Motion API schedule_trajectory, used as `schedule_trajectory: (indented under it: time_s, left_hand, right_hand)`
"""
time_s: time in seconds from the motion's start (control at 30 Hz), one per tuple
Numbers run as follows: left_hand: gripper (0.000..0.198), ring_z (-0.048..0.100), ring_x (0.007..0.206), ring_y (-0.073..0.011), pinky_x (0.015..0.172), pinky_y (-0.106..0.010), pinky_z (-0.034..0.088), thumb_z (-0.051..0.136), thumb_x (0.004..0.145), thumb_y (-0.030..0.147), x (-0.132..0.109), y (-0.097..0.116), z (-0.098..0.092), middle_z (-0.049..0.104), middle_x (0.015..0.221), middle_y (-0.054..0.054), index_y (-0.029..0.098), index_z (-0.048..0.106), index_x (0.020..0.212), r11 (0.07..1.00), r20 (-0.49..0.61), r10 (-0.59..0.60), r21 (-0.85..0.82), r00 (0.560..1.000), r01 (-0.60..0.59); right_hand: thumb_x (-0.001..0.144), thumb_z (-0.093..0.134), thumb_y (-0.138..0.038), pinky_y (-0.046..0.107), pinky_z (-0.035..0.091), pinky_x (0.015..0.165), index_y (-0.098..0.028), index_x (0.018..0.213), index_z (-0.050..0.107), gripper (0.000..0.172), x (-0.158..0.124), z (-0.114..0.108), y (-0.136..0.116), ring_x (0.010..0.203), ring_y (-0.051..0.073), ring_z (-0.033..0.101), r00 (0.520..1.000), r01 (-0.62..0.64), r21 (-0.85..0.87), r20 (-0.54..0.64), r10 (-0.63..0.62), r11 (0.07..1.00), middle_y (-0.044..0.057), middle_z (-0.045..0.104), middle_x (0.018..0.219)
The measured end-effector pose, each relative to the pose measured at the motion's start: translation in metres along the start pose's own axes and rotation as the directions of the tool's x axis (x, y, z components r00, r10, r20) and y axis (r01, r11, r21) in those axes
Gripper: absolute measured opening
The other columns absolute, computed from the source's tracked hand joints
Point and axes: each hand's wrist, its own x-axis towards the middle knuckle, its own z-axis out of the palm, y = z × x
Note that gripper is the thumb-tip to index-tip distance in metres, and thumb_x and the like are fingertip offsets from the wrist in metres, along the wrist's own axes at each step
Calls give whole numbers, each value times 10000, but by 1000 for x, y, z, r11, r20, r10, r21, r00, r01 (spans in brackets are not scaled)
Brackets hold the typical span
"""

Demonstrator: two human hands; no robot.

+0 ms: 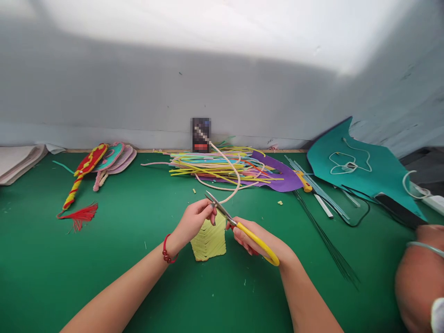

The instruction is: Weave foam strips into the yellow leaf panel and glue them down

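My left hand [201, 215] pinches the end of a long pale pink pipe cleaner [238, 178], which loops back towards a pile of others. My right hand [251, 236] grips scissors [258, 241] with yellow handles. The blades lie at the left fingertips, against or close to the pink end; whether they touch it I cannot tell. Beneath both hands, a yellow-green piece [209, 243] with a ribbed leaf-like pattern rests on the green table [166, 296], its top partly hidden by my fingers.
Several coloured pipe cleaners [208, 166] are heaped on a purple sheet [284, 178]. Decorated fans [90, 159] with a red tassel [81, 216] lie left. To the right are dark wires [326, 240], a yellow glue gun [305, 182], a teal sheet [364, 162] and another person's arm [419, 277].
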Motion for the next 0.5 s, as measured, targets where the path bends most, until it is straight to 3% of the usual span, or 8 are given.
schedule_trajectory:
  time_s: [0.33,0.5]
  left_hand:
    - [231,504,555,-128,630,-271,411,456,803,326,2,1,0,517,527,17,170,502,640,999,-46,-19,-38,999,17]
    - [217,488,533,-128,608,-268,393,459,782,316,2,-2,-2,499,505,22,176,491,619,999,-80,-23,-26,997,21]
  right_hand:
    - [818,446,-565,174,333,361,-210,924,514,377,2,3,5,432,60,372,999,-17,-16,-32,16,1000,-49,414,631]
    - [774,537,-526,170,255,346,-198,710,503,336,11,14,1,400,52,317,983,6,-60,-182,-17,998,-59,408,521]
